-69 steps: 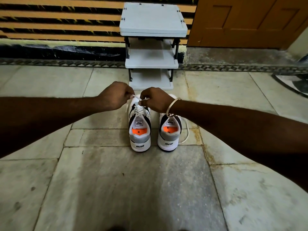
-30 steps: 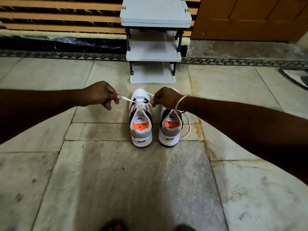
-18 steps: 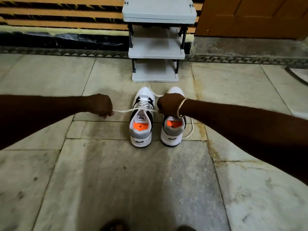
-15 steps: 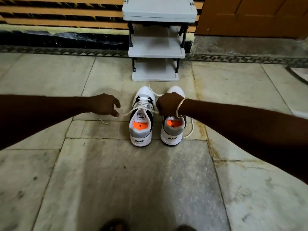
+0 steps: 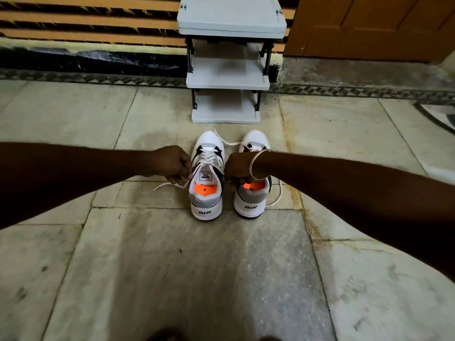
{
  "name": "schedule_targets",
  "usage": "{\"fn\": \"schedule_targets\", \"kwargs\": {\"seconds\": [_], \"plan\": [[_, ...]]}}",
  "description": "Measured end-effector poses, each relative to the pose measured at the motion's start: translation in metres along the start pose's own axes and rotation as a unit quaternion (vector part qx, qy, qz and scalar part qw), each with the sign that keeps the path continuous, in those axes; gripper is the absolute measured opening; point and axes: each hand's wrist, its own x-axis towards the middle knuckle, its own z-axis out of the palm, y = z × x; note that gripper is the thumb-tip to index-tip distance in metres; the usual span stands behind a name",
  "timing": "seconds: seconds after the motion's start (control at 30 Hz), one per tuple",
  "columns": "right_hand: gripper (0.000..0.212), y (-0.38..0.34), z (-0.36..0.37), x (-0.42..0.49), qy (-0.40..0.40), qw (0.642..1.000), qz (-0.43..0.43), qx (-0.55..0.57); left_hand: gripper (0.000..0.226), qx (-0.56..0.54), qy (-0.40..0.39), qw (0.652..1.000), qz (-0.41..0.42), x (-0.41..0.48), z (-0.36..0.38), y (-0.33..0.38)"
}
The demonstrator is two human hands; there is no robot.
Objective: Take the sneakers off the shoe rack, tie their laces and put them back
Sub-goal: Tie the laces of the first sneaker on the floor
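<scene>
Two white, grey and black sneakers with orange insoles stand side by side on the floor, heels toward me. My left hand pinches the left lace end of the left sneaker, and the end trails onto the tile. My right hand is closed at the right side of that sneaker's collar, apparently on its other lace end, and covers part of the right sneaker. The right sneaker's laces lie loose on the floor. The grey three-shelf shoe rack stands behind them with nothing on it.
The floor is pale stone tile. A wooden door is at the back right beside the rack, and a striped wall at the back left. A mat corner shows at the right edge. My feet show at the bottom edge.
My hands pulled the left sneaker's lace ends out sideways, then came back in close to the shoe's collar. The left lace end now droops onto the floor.
</scene>
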Motion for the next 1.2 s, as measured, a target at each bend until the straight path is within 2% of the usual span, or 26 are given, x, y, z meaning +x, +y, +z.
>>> {"fn": "schedule_targets", "kwargs": {"seconds": [0.17,0.33,0.43,0.53,0.67,0.77,0.83,0.9,0.97,1.07,1.2], "plan": [[0.022,0.0,-0.001,-0.002,0.016,0.998,0.013,0.055,0.013,-0.039,0.01,0.999,-0.008,-0.005,0.006,0.003],[0.03,-0.003,-0.017,-0.006,0.055,0.997,0.007,0.051,0.01,0.006,0.035,0.999,-0.002,-0.009,0.0,0.009],[0.024,-0.003,-0.024,-0.007,0.051,0.998,-0.009,-0.036,0.004,0.069,0.025,0.997,0.024,-0.01,-0.01,0.008],[0.017,-0.01,-0.025,-0.008,0.052,0.988,-0.017,-0.143,0.012,0.113,0.017,0.993,0.038,-0.012,-0.021,0.005],[0.017,-0.025,-0.038,-0.018,0.07,0.97,-0.049,-0.226,0.015,0.202,0.063,0.975,0.072,-0.017,-0.03,0.008],[0.027,-0.035,-0.048,-0.018,0.142,0.967,-0.088,-0.194,0.02,0.266,0.104,0.954,0.094,-0.018,-0.033,0.01],[0.034,-0.038,-0.048,-0.016,0.168,0.965,-0.095,-0.18,0.018,0.308,0.097,0.942,0.09,-0.019,-0.032,0.011],[0.029,-0.036,-0.045,-0.015,0.14,0.973,-0.077,-0.167,0.011,0.328,0.064,0.94,0.072,-0.02,-0.03,0.011],[0.018,-0.03,-0.041,-0.014,0.092,0.989,-0.045,-0.105,0.014,0.325,0.04,0.943,0.062,-0.021,-0.026,0.01],[0.008,-0.022,-0.039,-0.014,0.042,0.999,-0.004,0.023,0.02,0.294,0.028,0.953,0.062,-0.022,-0.022,0.009],[0.012,-0.021,-0.044,-0.023,0.036,0.982,0.003,0.187,0.012,0.143,0.034,0.987,0.064,-0.027,-0.024,0.022]]}}
